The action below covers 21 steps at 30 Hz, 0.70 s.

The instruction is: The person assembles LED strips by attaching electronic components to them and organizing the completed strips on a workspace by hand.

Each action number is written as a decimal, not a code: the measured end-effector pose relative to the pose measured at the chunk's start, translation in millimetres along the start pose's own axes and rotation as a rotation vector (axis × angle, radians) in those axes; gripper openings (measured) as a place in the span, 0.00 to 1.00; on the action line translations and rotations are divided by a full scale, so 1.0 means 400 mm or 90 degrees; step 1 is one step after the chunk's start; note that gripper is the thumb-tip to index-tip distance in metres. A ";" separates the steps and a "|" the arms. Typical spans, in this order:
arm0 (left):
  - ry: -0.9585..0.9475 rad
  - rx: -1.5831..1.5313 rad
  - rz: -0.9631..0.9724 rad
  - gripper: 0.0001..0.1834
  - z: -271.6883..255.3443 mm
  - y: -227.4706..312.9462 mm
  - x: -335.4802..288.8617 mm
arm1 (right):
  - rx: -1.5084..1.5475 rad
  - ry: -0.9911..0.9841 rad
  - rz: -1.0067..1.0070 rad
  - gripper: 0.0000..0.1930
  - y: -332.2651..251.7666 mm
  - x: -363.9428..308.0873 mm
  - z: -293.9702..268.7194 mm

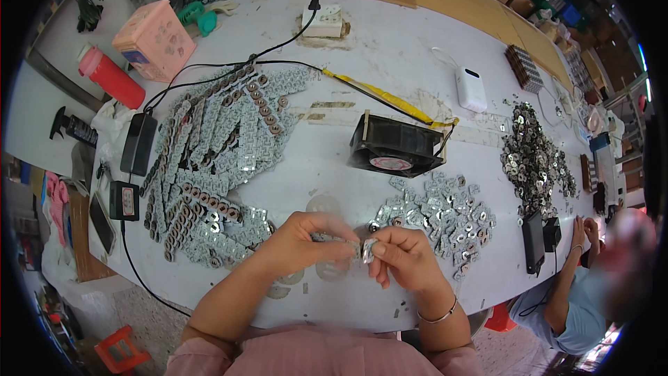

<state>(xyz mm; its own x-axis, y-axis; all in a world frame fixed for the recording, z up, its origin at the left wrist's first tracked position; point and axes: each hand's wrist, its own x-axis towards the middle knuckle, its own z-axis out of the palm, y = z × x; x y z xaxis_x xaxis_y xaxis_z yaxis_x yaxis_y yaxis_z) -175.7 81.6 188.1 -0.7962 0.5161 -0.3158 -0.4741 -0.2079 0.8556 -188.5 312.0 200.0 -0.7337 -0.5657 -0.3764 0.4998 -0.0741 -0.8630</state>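
My left hand (313, 242) and my right hand (405, 256) meet over the near middle of the table. The left fingers pinch a grey metal strip, blurred and mostly covered by the hand. Between right thumb and fingers sits a small shiny metal piece (368, 251), close against the strip's end; I cannot tell whether they are joined. Beside my right hand spreads a heap of loose small metal pieces (445, 219). A large pile of metal strips (229, 146), some with brown round parts, lies left of my hands.
Ahead stands a black fan (396, 146), with a yellow-wrapped cable (386, 99) behind it. A pile of round metal parts (532, 160) lies right, near a white power bank (471, 89). Black adapters (124, 200), a red bottle (111, 76) and a pink box (154, 40) are left. A co-worker (574, 299) sits right.
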 end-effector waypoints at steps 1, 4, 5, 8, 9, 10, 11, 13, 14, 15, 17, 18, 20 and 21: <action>0.081 0.028 0.054 0.07 0.023 0.005 0.000 | 0.003 0.052 -0.015 0.10 0.001 0.005 0.004; 0.182 0.209 0.246 0.08 0.040 -0.002 0.019 | -0.015 0.125 -0.050 0.08 0.006 0.006 0.002; 0.203 0.363 0.382 0.09 0.039 -0.007 0.022 | -0.034 0.141 -0.071 0.07 0.010 0.005 0.002; 0.216 0.453 0.405 0.11 0.043 -0.021 0.016 | -0.157 0.175 -0.051 0.08 0.010 0.004 0.011; 0.215 0.453 0.404 0.11 0.044 -0.027 0.017 | -0.156 0.175 -0.051 0.08 0.005 0.004 0.011; 0.232 0.458 0.417 0.11 0.047 -0.034 0.020 | -0.167 0.166 -0.046 0.07 -0.001 0.005 0.009; 0.250 0.462 0.431 0.11 0.048 -0.037 0.023 | -0.179 0.158 -0.043 0.07 -0.005 0.005 0.007; 0.247 0.431 0.421 0.11 0.049 -0.027 0.024 | -0.143 0.163 -0.049 0.07 0.001 0.006 0.007; 0.244 0.398 0.412 0.11 0.050 -0.023 0.026 | -0.107 0.168 -0.055 0.07 0.005 0.006 0.006; 0.243 0.398 0.412 0.11 0.050 -0.021 0.027 | -0.107 0.170 -0.055 0.07 0.008 0.006 0.003; 0.245 0.392 0.407 0.10 0.051 -0.020 0.028 | -0.072 0.156 -0.041 0.07 0.012 0.005 -0.001; 0.244 0.392 0.407 0.10 0.052 -0.020 0.027 | -0.071 0.157 -0.041 0.07 0.012 0.005 0.001; 0.248 0.436 0.398 0.10 0.057 -0.023 0.026 | -0.054 0.170 -0.053 0.07 0.008 0.005 0.009; 0.246 0.436 0.398 0.10 0.061 -0.027 0.026 | -0.054 0.171 -0.053 0.07 0.005 0.003 0.009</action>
<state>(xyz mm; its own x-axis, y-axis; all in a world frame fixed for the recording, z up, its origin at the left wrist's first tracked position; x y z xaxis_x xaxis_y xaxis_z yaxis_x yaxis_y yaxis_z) -169.7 109.6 185.6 -0.9533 0.1475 0.2634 0.2926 0.2367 0.9265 -186.8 308.0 198.9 -0.8722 -0.3216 -0.3685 0.4003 -0.0363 -0.9157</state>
